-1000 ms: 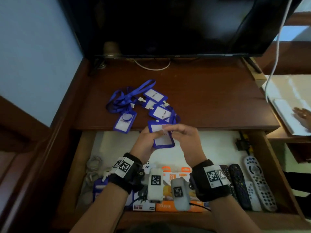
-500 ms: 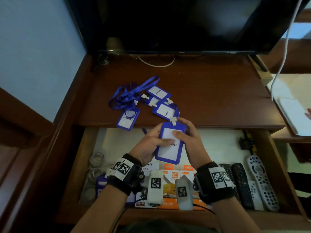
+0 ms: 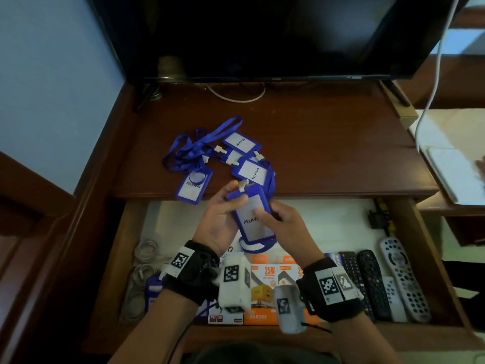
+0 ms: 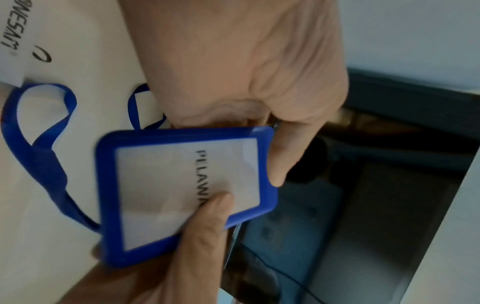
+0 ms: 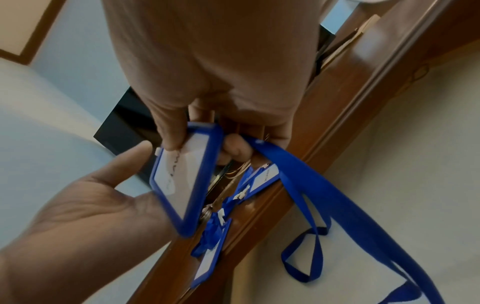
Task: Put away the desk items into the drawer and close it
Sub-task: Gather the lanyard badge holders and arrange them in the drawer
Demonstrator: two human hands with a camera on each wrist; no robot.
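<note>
Hands hide part of the blue badge [image 3: 250, 216]: left hand [image 3: 219, 219] and right hand [image 3: 284, 224] both grip it above the open drawer [image 3: 341, 219]; its strap [image 5: 306, 185] hangs down.

Held between left hand [image 3: 219, 222] and right hand [image 3: 284, 225], above the open drawer [image 3: 338, 222] just before the desk [image 3: 328, 143] front edge: one badge holder [image 3: 250, 214]. On the desk near that front edge, left of centre: more badge holders [image 3: 223, 164]. Along the drawer's front edge: cables [image 3: 143, 274] at the left corner, charger boxes [image 3: 267, 285] in the middle, remotes [image 3: 385, 282] to the right.
</note>
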